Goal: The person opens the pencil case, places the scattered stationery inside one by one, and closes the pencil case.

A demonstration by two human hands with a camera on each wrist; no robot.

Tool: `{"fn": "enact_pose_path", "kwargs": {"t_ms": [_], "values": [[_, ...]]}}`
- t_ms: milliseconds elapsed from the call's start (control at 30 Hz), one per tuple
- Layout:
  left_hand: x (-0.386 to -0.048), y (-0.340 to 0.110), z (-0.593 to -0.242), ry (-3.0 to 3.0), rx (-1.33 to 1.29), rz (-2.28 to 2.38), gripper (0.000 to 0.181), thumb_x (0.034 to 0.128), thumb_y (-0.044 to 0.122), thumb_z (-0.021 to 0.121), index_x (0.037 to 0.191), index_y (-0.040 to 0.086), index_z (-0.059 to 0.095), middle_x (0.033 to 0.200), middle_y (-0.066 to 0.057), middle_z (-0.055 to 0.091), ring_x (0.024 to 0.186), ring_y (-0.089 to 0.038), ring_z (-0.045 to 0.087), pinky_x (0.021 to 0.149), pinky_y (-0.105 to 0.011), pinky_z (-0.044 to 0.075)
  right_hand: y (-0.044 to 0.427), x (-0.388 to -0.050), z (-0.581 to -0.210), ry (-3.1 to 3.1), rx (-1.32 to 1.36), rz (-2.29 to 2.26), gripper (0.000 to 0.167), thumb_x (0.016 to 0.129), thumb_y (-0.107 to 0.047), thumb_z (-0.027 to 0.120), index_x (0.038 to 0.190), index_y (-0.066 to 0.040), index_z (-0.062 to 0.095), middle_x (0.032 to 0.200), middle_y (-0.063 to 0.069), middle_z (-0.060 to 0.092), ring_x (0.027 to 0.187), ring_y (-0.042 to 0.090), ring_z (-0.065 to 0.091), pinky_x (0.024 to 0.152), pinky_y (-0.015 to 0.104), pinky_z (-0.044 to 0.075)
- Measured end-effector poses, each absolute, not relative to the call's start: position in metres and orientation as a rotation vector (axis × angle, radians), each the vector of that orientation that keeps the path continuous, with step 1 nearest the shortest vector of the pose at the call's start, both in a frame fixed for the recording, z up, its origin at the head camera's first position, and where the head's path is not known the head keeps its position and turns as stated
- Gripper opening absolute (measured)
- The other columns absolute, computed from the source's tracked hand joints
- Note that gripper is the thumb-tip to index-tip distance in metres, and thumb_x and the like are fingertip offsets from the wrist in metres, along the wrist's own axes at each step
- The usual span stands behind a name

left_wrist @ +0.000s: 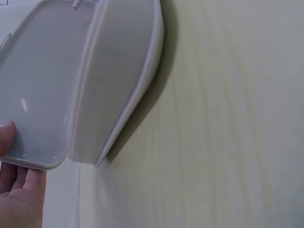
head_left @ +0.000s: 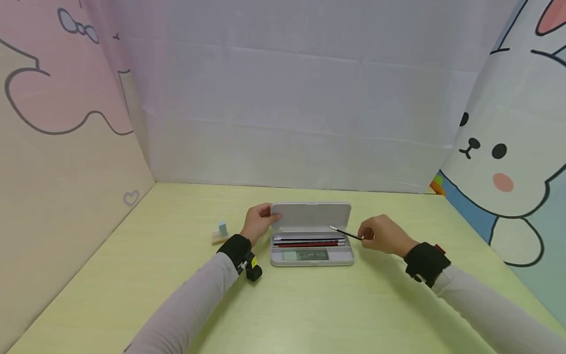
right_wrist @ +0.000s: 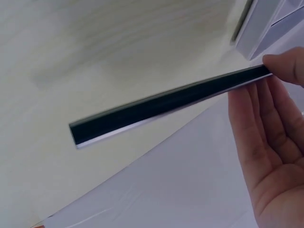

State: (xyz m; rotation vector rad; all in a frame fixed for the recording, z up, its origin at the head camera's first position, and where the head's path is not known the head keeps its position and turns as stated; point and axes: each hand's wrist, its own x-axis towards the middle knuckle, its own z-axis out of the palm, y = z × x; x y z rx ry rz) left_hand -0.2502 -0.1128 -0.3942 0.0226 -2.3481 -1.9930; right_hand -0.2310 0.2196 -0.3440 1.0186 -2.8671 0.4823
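Note:
A light grey pencil case (head_left: pixel 342 256) lies open on the table, its lid (head_left: pixel 314 215) standing up at the back. My left hand (head_left: pixel 257 223) holds the lid's left edge, thumb on the inner face and fingers behind, as the left wrist view of the lid (left_wrist: pixel 45 80) also shows. Between thumb and fingers, my right hand (head_left: pixel 384 235) pinches a black pencil (head_left: pixel 347 233) above the case's right side. Its pale eraser end points left, over the case. In the right wrist view the dark pencil (right_wrist: pixel 166 105) shows a flat other end. Dark and red pencils (head_left: pixel 309 244) fill the rear compartment.
A pale eraser (head_left: pixel 289 255) and a grey-green rectangular piece (head_left: pixel 312 254) lie in the front compartment. Left of the case, a small light blue block (head_left: pixel 222 228) stands by a wooden base (head_left: pixel 218 239). A pale curtain (head_left: pixel 300 108) hangs behind the table (head_left: pixel 300 309).

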Motion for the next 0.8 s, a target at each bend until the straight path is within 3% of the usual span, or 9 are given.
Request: {"fn": "enact_pose_path", "kwargs": {"t_ms": [800], "values": [[-0.251,-0.114,-0.394,-2.355,0.031,-2.000,0.029,0.0871,0.003,0.067,0.116,0.000,0.066,0.117,-0.021,0.068,0.110,-0.031,0.065,0.095,-0.038,0.053,0.142,-0.240,-0.341,-2.801,1.237,0.446,0.009,0.073,0.001,0.070,0.076,-0.006,0.073,0.064,-0.002,0.063,0.059,0.003,0.048,0.056,0.018,0.042]]}}
